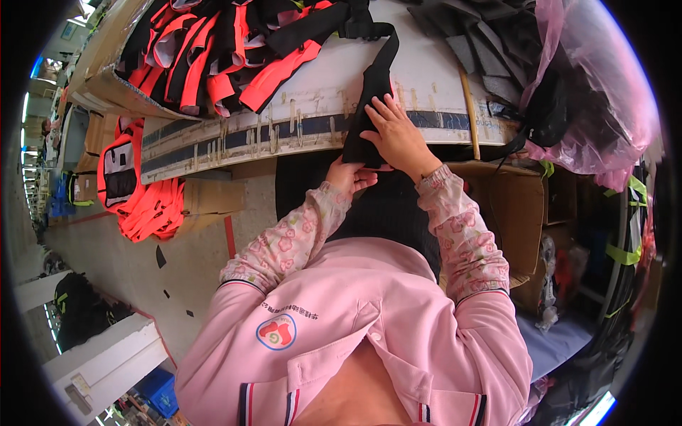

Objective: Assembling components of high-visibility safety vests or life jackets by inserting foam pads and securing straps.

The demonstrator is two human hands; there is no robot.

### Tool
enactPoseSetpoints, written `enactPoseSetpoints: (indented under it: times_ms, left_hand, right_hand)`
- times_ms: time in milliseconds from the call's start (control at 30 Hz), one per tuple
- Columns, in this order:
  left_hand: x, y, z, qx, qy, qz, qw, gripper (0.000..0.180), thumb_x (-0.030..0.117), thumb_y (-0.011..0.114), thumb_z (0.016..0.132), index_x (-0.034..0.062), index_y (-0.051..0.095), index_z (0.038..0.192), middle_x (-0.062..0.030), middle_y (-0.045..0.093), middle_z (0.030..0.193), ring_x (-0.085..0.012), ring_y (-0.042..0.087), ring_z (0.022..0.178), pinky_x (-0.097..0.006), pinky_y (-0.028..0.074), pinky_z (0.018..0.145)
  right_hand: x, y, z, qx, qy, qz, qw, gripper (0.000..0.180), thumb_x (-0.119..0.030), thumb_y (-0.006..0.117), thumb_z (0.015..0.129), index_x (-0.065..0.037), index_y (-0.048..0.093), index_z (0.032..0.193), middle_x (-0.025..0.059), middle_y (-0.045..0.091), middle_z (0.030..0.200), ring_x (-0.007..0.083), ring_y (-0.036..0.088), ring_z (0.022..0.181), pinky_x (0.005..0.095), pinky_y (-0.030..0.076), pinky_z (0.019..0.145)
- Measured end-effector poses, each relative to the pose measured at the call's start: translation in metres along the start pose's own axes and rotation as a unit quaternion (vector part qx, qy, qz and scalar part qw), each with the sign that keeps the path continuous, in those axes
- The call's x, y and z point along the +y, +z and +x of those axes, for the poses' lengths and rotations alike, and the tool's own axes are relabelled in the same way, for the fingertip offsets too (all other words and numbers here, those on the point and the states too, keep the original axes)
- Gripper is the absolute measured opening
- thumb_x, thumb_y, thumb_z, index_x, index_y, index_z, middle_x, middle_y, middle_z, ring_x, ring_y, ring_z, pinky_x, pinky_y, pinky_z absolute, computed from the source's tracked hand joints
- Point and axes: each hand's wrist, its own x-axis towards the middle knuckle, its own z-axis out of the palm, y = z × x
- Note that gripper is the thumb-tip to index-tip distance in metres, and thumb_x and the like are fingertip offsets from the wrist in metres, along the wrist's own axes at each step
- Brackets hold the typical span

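A long black fabric strap piece [377, 77], wide at its near end and narrower farther off, lies across the table and hangs over its front edge. My left hand [346, 177] is at the near end, with the strap's lower edge between thumb and fingers; part of that grip is hidden under the fabric. Flat on top of the wide part rests my right hand [400, 133], its fingers stretched out and thumb apart. A black buckle-like part [357, 28] sits at the strap's far end.
Bright orange-and-black fabric pieces [227, 60] fill a cardboard box [96, 89] at the back left. Dark grey pieces [490, 50] and a pink plastic bag [604, 92] lie at the right. Below the table edge stand a cardboard box [508, 213] and an orange stack [149, 209].
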Motion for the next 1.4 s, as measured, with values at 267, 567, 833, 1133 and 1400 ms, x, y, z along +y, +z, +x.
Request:
enactPoseSetpoints:
  times_ms: [267,567,833,1133,1400]
  left_hand:
    - [-0.002,0.011,0.004,-0.108,-0.037,-0.075,0.991,0.040,0.033,0.034,0.094,-0.0016,0.050,0.108,-0.0186,0.061,0.096,-0.0279,0.062,0.084,-0.041,0.051,0.078]
    - [-0.006,0.023,0.014,-0.041,0.013,-0.014,0.999,0.033,0.029,0.043,0.092,0.0034,0.051,0.111,-0.0141,0.063,0.093,-0.0244,0.064,0.078,-0.037,0.053,0.072]
    - [-0.010,0.020,0.018,-0.027,0.045,-0.004,0.999,0.031,0.029,0.050,0.090,0.0054,0.051,0.109,-0.0126,0.062,0.092,-0.0240,0.064,0.076,-0.037,0.053,0.071]
    - [-0.003,0.018,0.019,-0.083,0.019,0.011,0.996,0.037,0.035,0.043,0.093,0.0042,0.048,0.114,-0.0144,0.063,0.092,-0.0246,0.065,0.076,-0.035,0.055,0.068]
    - [-0.012,0.019,0.022,-0.140,-0.010,-0.119,0.983,0.037,0.031,0.042,0.092,0.0031,0.048,0.115,-0.0152,0.061,0.100,-0.0289,0.062,0.088,-0.042,0.052,0.080]
  right_hand:
    - [0.002,0.000,-0.012,-0.039,0.008,-0.043,0.998,0.060,-0.040,0.049,0.086,-0.003,0.036,0.132,0.0138,0.033,0.139,0.0323,0.025,0.131,0.0452,0.023,0.105]
    - [0.006,0.000,-0.009,-0.076,0.010,-0.056,0.995,0.062,-0.041,0.048,0.086,-0.004,0.033,0.134,0.0136,0.031,0.140,0.0313,0.023,0.132,0.0468,0.020,0.106]
    - [0.005,-0.002,-0.006,-0.111,0.020,-0.061,0.992,0.062,-0.040,0.047,0.087,-0.006,0.029,0.136,0.0116,0.026,0.143,0.0299,0.020,0.133,0.0455,0.019,0.106]
    - [0.004,-0.003,-0.004,-0.110,0.011,-0.064,0.992,0.063,-0.039,0.048,0.087,-0.005,0.029,0.137,0.0113,0.026,0.143,0.0300,0.019,0.134,0.0458,0.019,0.106]
    - [0.012,-0.006,-0.005,-0.111,-0.012,-0.043,0.993,0.064,-0.037,0.049,0.086,-0.006,0.027,0.137,0.0101,0.025,0.144,0.0296,0.018,0.134,0.0460,0.018,0.107]
